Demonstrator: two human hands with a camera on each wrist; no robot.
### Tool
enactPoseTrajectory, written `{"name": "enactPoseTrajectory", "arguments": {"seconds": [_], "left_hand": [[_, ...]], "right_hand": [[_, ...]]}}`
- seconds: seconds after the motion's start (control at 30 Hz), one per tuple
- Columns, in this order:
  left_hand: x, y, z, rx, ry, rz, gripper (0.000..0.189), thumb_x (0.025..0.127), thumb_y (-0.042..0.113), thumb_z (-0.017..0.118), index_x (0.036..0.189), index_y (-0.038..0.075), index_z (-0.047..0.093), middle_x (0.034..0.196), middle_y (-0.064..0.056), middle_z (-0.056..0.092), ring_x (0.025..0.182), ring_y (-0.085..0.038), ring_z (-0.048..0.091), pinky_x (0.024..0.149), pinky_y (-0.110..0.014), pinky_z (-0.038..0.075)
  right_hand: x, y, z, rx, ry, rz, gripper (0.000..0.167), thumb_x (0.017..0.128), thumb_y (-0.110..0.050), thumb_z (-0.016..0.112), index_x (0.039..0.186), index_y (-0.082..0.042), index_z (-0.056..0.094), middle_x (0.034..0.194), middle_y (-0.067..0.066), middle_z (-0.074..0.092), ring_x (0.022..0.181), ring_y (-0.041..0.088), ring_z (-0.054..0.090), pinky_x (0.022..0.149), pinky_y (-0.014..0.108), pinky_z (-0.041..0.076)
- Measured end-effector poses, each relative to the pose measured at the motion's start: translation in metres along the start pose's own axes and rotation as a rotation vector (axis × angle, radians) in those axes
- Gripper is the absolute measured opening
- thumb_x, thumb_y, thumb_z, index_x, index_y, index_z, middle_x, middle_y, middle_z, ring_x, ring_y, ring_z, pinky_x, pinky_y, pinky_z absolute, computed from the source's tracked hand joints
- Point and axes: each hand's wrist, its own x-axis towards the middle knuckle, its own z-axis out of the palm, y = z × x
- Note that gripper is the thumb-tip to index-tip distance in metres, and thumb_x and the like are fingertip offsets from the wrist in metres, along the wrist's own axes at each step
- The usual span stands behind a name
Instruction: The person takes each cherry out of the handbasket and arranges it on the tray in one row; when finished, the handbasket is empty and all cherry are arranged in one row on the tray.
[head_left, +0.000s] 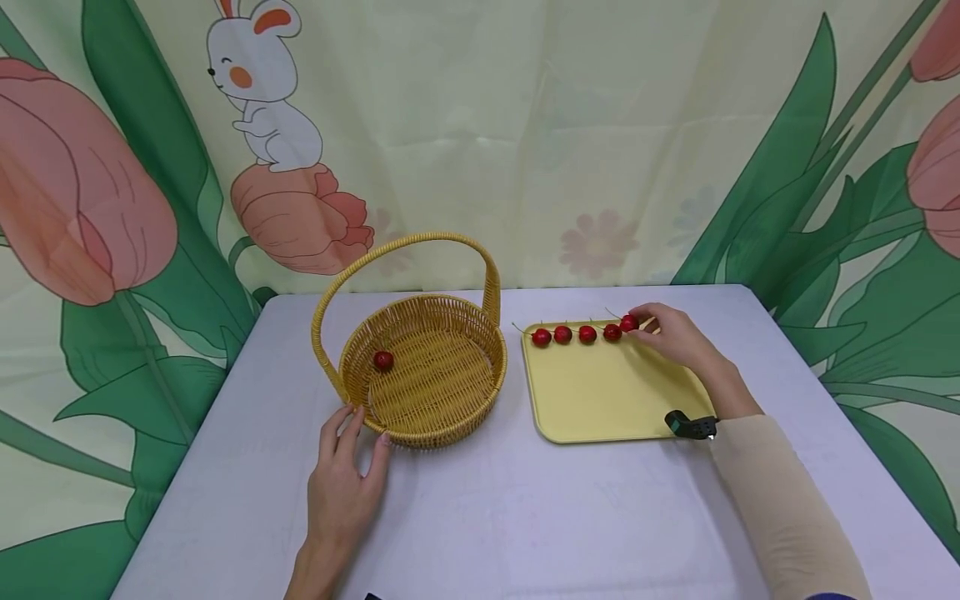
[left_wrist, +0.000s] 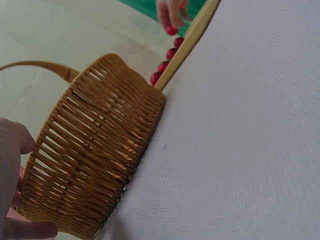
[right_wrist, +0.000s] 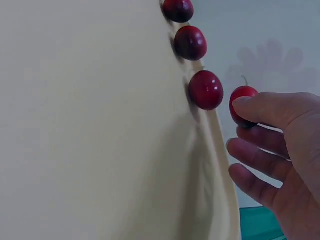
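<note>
My right hand (head_left: 675,335) pinches a red cherry (right_wrist: 242,106) between thumb and forefinger, over the far edge of the yellow tray (head_left: 592,396). The other three fingers are spread loosely beneath it in the right wrist view. Several more cherries, one of them a glossy cherry (right_wrist: 206,90) beside the held one, line the tray's far edge. My left hand (head_left: 343,479) rests against the near left side of a woven basket (head_left: 435,367), thumb and fingertips at its rim. Inside the basket, toward the left, lies a single cherry (head_left: 383,361).
The basket's tall arched handle (head_left: 442,237) rises over its far side. A white cloth (head_left: 525,517) covers the table, and a printed curtain (head_left: 480,150) hangs behind its far edge. A small black device (head_left: 690,425) is on my right wrist, over the tray's near right corner.
</note>
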Motion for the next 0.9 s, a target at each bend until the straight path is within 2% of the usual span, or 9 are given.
{"name": "enactPoseTrajectory", "arguments": {"seconds": [0.17,0.4,0.63,0.9], "left_hand": [[0.0,0.0,0.0,0.005,-0.002,-0.004,0.052,0.09,0.022,0.072,0.134,-0.004,0.06,0.139,-0.016,0.053,0.103,-0.036,0.07,0.064,-0.044,0.06],[0.0,0.0,0.0,0.003,0.004,0.001,0.052,0.09,0.021,0.072,0.133,-0.004,0.06,0.139,-0.016,0.054,0.107,-0.037,0.069,0.065,-0.046,0.06],[0.001,0.0,0.001,0.002,0.009,0.009,0.051,0.09,0.021,0.073,0.133,-0.004,0.06,0.139,-0.017,0.054,0.11,-0.036,0.068,0.067,-0.046,0.06],[0.001,-0.001,0.001,0.002,0.01,0.008,0.052,0.09,0.022,0.073,0.133,-0.004,0.06,0.139,-0.017,0.054,0.11,-0.037,0.068,0.069,-0.048,0.06]], "right_hand": [[0.003,0.011,0.0,-0.001,-0.03,0.042,0.043,0.099,-0.015,0.062,0.134,0.008,0.054,0.127,0.028,0.06,0.106,0.039,0.061,0.091,0.049,0.053],[0.006,0.018,0.002,0.004,-0.073,0.099,0.044,0.101,-0.015,0.059,0.138,0.006,0.051,0.132,0.027,0.056,0.112,0.04,0.057,0.099,0.054,0.05],[0.007,0.02,0.007,-0.016,-0.077,0.087,0.044,0.101,-0.016,0.059,0.138,0.006,0.052,0.13,0.028,0.057,0.105,0.037,0.056,0.092,0.049,0.048],[0.006,0.018,0.005,-0.012,-0.081,0.094,0.052,0.1,-0.019,0.06,0.144,0.006,0.046,0.132,0.027,0.056,0.107,0.036,0.056,0.094,0.049,0.049]]}}
